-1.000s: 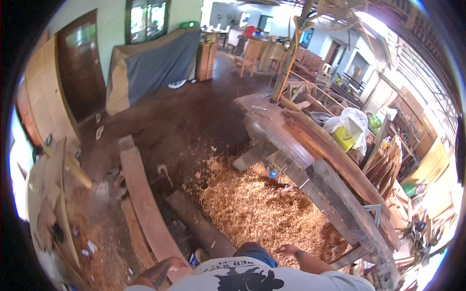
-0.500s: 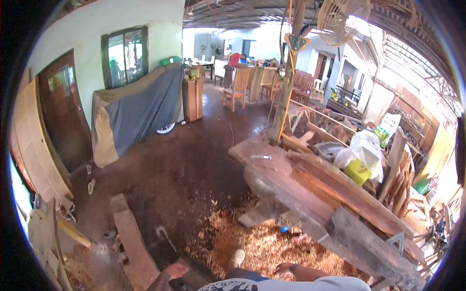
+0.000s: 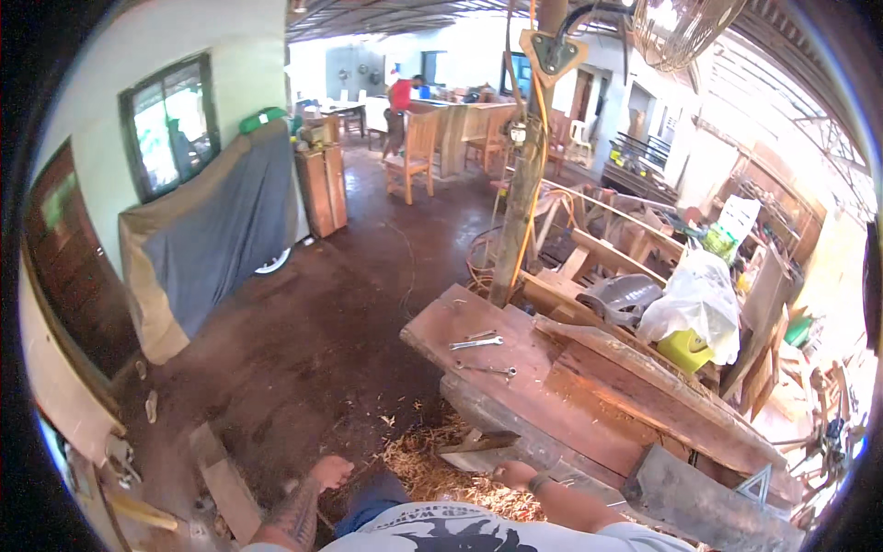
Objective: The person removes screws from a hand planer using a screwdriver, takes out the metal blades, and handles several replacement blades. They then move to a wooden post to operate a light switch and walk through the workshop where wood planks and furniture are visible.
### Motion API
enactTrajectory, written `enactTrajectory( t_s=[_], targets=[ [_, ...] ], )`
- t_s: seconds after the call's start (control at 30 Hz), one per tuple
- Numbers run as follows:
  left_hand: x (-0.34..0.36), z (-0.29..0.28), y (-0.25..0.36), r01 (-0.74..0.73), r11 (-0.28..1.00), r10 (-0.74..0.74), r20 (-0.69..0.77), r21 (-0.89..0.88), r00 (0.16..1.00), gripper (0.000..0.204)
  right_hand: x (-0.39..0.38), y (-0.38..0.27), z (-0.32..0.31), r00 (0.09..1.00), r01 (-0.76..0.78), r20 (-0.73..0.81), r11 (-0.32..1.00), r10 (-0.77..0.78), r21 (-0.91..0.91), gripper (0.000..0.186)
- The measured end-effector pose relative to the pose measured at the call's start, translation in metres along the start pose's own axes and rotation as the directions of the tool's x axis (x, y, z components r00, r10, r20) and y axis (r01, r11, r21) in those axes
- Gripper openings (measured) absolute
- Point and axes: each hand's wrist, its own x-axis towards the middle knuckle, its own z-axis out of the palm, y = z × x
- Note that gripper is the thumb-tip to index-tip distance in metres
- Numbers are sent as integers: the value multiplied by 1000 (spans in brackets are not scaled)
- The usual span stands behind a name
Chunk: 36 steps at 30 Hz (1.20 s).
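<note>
left hand [image 3: 329, 473] at bottom centre, fingers loosely curled, hanging free over the dark floor [image 3: 303, 340]; it grasps nothing. right hand [image 3: 513, 475] just right of it, beside the near edge of the reddish workbench [image 3: 552, 396], above a pile of wood shavings [image 3: 432, 460]. cannot tell whether its fingers are closed or touching the bench edge; nothing seen in it.

a grey offcut [image 3: 478, 457] lies in the shavings just left of the right hand. on the bench top, well beyond the hands: two spanners, one [image 3: 475, 343] nearer the far corner, the other [image 3: 487, 371] closer in, both flat, apart from each other. thick planks [image 3: 644, 396] stacked along the bench to the right; a dark slab [image 3: 708, 506] leans at lower right.

loose boards [image 3: 221, 478] on the floor at lower left.

behind the bench: a wooden post [image 3: 524, 184] upright, a white plastic bag [image 3: 694, 299] draped over a yellow tub [image 3: 685, 350].

left wall: a large object under a grey cover [image 3: 221, 230], window [image 3: 170, 124] above it, brown door [image 3: 69, 267] further left.

far end: wooden chair [image 3: 414, 152], a person in a red top [image 3: 400, 97] standing by tables.
</note>
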Motion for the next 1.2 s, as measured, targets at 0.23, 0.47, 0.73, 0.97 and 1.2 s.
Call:
enactTrajectory(
  t_s=[0.23,0.47,0.73,0.97,1.2],
  targets=[
    [174,52,287,-359,927,319,278,108,906,25,-52,174,83,964,74,254,850,72,-522,53],
    [306,149,540,-809,572,584,626,135,517,24,-78,52,71,714,-506,323,777,621,-376,47],
    [408,314,766,-948,173,848,450,267,281,48,38,-161,-20,639,-536,26,422,768,731,41],
    [427,324,771,-962,174,813,521,210,261,39,57,-207,-24,755,-393,-131,603,643,695,46],
    [354,234,747,-958,-83,911,410,275,39,26,26,-172,22,708,-536,-12,549,706,641,48]
  ],
)
